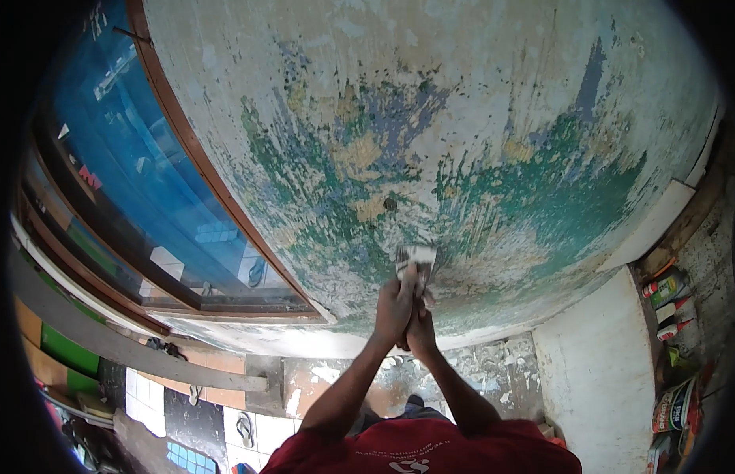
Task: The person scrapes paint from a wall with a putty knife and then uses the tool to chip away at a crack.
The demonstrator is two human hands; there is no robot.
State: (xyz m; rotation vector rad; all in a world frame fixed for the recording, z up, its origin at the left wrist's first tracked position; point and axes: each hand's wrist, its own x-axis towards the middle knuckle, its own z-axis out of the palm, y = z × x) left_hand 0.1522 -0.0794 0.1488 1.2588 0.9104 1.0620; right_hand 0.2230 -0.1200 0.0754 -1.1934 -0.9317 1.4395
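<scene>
A paint scraper [419,255] with a wide, pale blade is pressed flat-on against the wall [494,186], whose peeling paint shows green, purple, yellow and white patches. My left hand [394,306] is closed around the scraper, with fingers reaching up toward the blade. Just below and to the right, my right hand [420,330] is wrapped about its lower part. The handle is mostly hidden by both hands. A small dark hole [390,204] marks the wall above the blade.
To the left stands a brown-framed window [249,245]. White paint flakes [324,373] litter the floor below. A pale panel [596,371] juts out at right, beside bottles [666,288] and a printed package [674,407]. A sandal [243,429] lies on tiles at lower left.
</scene>
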